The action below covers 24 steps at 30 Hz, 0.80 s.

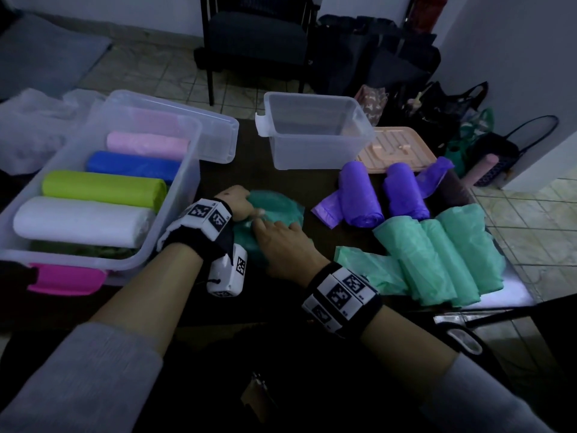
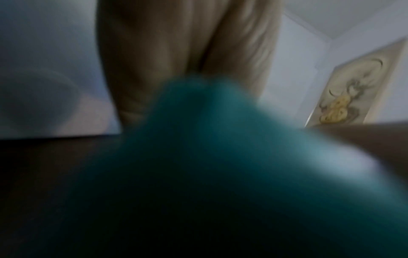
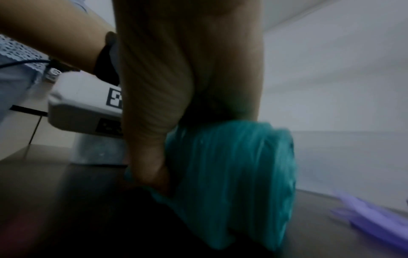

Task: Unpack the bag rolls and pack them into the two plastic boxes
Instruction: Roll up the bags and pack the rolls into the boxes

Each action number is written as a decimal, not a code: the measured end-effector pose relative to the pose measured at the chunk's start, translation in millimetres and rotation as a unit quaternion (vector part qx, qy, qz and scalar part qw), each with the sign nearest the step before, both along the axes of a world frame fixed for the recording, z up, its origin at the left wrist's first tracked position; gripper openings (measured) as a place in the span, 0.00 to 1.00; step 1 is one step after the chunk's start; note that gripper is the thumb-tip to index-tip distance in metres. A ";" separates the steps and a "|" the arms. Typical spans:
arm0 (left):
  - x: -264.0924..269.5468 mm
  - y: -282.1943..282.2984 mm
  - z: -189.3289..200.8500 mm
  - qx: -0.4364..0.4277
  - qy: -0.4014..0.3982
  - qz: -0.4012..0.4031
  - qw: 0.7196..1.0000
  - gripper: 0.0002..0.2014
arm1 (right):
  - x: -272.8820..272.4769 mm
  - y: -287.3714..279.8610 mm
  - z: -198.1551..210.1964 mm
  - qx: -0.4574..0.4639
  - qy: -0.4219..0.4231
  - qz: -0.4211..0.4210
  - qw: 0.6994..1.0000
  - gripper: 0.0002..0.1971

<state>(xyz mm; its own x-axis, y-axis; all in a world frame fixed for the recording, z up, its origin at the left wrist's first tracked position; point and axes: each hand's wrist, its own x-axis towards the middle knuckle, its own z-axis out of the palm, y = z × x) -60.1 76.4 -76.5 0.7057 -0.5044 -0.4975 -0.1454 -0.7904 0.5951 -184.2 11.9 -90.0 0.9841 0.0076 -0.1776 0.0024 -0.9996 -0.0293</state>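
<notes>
Roll: the teal roll [image 1: 274, 210] lay on the table directly under both hands, long axis running away from the person.
Left hand [image 1: 237, 203]: fingers curled around its far end.
Right hand [image 1: 282, 242]: fingers pressed over its near side, thumb tucked under.
Nearer box: the left box [image 1: 187, 170], just beside the left fingers.

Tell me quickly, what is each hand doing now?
Left hand: closed, gripping the teal bag roll.
Right hand: on the same roll; thumb curled under it in the right wrist view, so closed on it.

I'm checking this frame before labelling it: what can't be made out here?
- Left hand fingertips: head view, tucked behind the teal bag roll.
- Teal roll's shape: left wrist view, blurred, too close.
- Green item under the white roll in the large plastic box: head view, mostly covered.
- Right hand fingers: right wrist view, behind the palm.
</notes>
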 end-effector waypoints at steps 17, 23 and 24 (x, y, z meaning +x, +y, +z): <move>-7.1 -17.6 22.5 -0.082 -0.309 -0.019 0.947 0.17 | -8.9 -12.4 5.1 0.052 0.039 0.027 0.998 0.35; -8.9 -16.9 -8.0 0.119 -0.140 -0.256 0.949 0.25 | -6.7 -16.2 6.7 0.001 0.056 0.007 0.998 0.38; -7.5 -14.8 -13.3 0.123 -0.126 -0.262 0.949 0.26 | -7.8 -15.6 5.7 -0.005 0.052 0.007 0.999 0.38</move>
<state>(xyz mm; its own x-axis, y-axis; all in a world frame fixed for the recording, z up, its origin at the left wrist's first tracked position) -67.6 61.5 -89.8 0.5020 -0.7100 -0.4939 -0.6704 -0.6802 0.2965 -192.0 -3.7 -84.3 0.9599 0.0194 -0.2798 0.0144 -0.9997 -0.0198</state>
